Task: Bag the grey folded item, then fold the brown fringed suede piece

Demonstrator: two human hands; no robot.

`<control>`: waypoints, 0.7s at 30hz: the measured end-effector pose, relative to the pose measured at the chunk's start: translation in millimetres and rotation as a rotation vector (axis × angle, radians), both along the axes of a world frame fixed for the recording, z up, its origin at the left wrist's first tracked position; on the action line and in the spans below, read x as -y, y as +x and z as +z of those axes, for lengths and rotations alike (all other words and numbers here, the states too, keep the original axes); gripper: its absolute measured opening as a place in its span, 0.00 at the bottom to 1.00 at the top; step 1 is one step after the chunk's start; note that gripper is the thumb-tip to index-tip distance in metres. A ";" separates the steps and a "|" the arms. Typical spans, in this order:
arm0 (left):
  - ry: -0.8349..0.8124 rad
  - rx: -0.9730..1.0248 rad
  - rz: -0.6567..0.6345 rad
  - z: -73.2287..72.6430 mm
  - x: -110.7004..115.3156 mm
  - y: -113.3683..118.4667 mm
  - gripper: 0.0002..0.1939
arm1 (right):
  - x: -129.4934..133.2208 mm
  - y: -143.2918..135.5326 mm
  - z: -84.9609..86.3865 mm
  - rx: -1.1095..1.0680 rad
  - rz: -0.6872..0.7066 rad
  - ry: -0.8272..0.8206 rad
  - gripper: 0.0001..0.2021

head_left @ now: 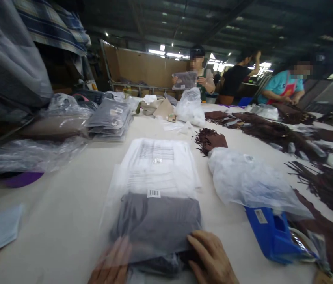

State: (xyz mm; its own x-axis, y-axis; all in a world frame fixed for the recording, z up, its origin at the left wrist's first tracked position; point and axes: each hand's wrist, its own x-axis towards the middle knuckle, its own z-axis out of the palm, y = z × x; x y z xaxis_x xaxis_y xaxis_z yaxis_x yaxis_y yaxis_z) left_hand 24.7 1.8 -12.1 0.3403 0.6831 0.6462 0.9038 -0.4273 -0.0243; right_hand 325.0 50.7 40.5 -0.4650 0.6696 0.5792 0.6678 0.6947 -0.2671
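Plastic slides: the left hand [111, 262], blurred, lies flat with fingers spread on the near edge of the clear bag [154, 205] holding the folded grey garment [157, 225] mid-table. The right hand [210, 258], fingers curled loosely, presses the same edge. Soft, light, slippery; best pinched at the corners.

A folded dark grey garment [157, 225] lies flat inside a clear plastic bag [151, 205] at the near edge of the table [66, 205], about midway along it. The bag carries printed text and a small white barcode sticker [153, 193], and its far end lies empty and flat.
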 end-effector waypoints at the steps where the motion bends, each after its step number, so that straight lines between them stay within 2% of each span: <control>1: -0.001 0.006 -0.040 0.6 -5.1 4.7 0.22 | 4.1 13.6 -8.8 -0.016 -0.074 -0.073 0.22; 4: 0.006 -0.027 -0.168 6.9 -23.2 24.7 0.20 | 14.8 26.4 -30.2 -0.174 -0.197 -0.274 0.19; 8: 0.008 -0.085 -0.282 20.3 -43.2 58.5 0.18 | 17.0 11.4 -39.8 -0.426 -0.278 -0.347 0.16; 11: -0.033 -0.129 -0.360 25.9 -52.3 84.3 0.17 | 12.4 7.3 -38.0 -0.487 -0.286 -0.368 0.15; 15: 0.034 -0.118 -0.444 24.6 -59.3 110.8 0.19 | 5.8 10.1 -31.6 -0.492 -0.276 -0.450 0.10; 18: 0.054 -0.117 -0.433 21.2 -60.9 119.6 0.20 | -0.4 8.9 -23.7 -0.558 -0.293 -0.530 0.05; 21: 0.051 -0.145 -0.391 17.7 -59.3 121.3 0.20 | -7.5 9.5 -13.9 -0.630 -0.262 -0.584 0.10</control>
State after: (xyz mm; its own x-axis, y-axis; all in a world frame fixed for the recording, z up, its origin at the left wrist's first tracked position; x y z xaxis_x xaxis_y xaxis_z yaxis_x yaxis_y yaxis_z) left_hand 146.0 61.1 5.6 0.6575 0.4530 0.6021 0.6597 -0.7321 -0.1696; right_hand 334.4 58.2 26.6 0.0335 0.9774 0.2086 0.3958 0.1787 -0.9008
